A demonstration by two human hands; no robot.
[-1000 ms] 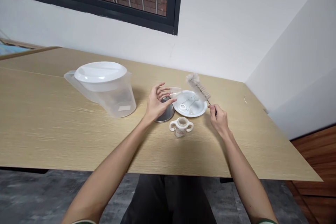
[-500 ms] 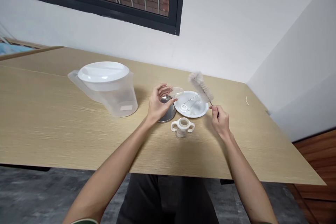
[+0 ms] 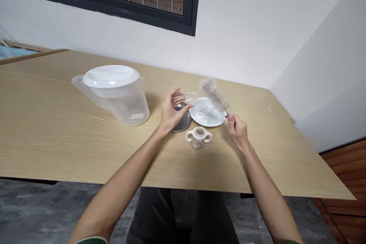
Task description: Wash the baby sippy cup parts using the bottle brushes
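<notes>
My left hand (image 3: 173,112) is curled around a clear, dome-shaped plastic cap (image 3: 191,98), held above a grey metal tin (image 3: 183,121). In my right hand (image 3: 238,130) is the thin handle of a bottle brush (image 3: 214,94), whose white bristles point up and left. Beneath the brush lies a white plate (image 3: 210,122) with a white ring (image 3: 199,116) and other small clear pieces in it. A small baby bottle (image 3: 198,137) with two white side handles stands upright, without a lid, in front of the tin and plate.
A translucent pitcher (image 3: 126,99) with a white lid stands to the left on the wooden table (image 3: 85,148). One thin white strip (image 3: 270,107) lies toward the right edge. Behind the table rise a white wall (image 3: 237,26) and a dark-framed window.
The bottle brush has moved slightly left, toward the cap. In my left hand the clear cap has turned so its rounded end points more to the right.
</notes>
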